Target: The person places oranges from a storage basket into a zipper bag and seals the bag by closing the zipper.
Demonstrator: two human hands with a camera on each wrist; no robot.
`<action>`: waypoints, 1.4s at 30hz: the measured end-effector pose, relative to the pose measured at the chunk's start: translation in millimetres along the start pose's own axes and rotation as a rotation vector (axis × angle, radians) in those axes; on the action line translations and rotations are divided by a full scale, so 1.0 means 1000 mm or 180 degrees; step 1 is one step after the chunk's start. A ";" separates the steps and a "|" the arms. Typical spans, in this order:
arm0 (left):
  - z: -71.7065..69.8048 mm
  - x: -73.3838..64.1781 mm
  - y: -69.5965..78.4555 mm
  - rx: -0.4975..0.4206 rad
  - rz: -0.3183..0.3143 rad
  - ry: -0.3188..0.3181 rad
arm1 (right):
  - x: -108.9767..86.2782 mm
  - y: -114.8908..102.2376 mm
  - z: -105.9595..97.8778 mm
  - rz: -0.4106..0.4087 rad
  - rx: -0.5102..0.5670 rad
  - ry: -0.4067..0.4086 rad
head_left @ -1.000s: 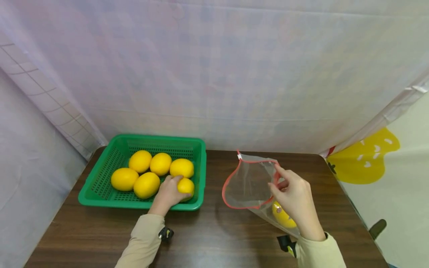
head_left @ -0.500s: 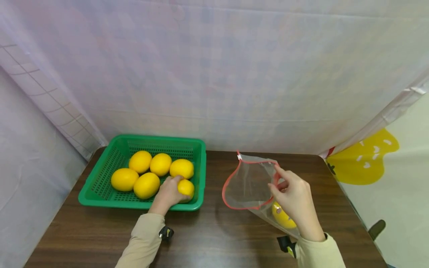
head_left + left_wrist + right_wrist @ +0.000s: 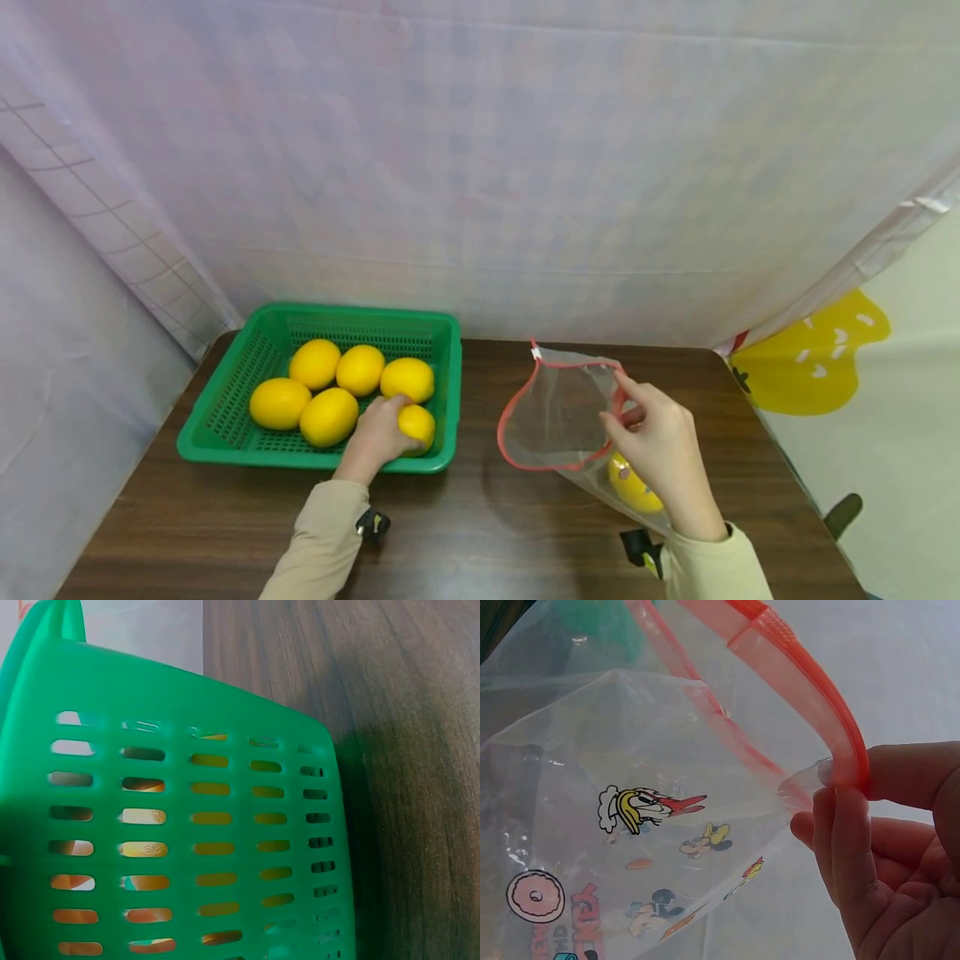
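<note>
In the head view my left hand (image 3: 381,432) reaches into the green basket (image 3: 197,442), its fingers and thumb curled round a lemon (image 3: 416,427) in the near right corner. Several other lemons (image 3: 328,417) lie beside and behind it. The left wrist view shows only the basket's slotted wall (image 3: 180,690), with yellow behind the slots; the hand is hidden there. My right hand (image 3: 660,442) pinches the red rim of a clear zip bag (image 3: 622,742) with printed cartoon figures, its mouth held wide. One lemon (image 3: 633,485) shows through the bag, partly behind the right hand.
Both the basket and the bag are on a dark wooden table (image 3: 480,533). A pale curtain (image 3: 480,167) hangs along the table's far edge. A white slider (image 3: 536,353) sits on the bag's rim.
The lemon under my left hand shifts very slightly within the grip. My right hand and the bag stay as they were.
</note>
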State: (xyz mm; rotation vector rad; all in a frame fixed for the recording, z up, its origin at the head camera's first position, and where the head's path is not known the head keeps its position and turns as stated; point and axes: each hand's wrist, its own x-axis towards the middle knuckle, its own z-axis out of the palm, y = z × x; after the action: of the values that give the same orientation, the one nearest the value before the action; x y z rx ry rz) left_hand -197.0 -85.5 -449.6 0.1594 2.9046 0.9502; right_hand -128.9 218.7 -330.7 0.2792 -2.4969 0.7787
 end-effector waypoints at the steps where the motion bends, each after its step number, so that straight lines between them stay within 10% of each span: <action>1: 0.000 0.000 0.000 0.0006 0.0006 0.0008 | 0.000 0.001 0.000 -0.0006 -0.0007 0.0002; 19: 0.003 -0.003 -0.002 0.0004 -0.0025 0.0327 | -0.002 0.002 -0.001 -0.0011 -0.0013 -0.0013; 42: -0.016 -0.005 0.007 -0.0808 0.0212 0.0787 | 0.000 0.000 -0.003 0.0081 0.0021 -0.0046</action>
State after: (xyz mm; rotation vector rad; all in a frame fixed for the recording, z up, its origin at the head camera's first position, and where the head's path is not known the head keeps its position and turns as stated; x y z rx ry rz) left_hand -193.2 -90.2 -432.3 0.1304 2.9720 1.4336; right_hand -128.1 220.9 -328.3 0.2565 -2.5164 0.7979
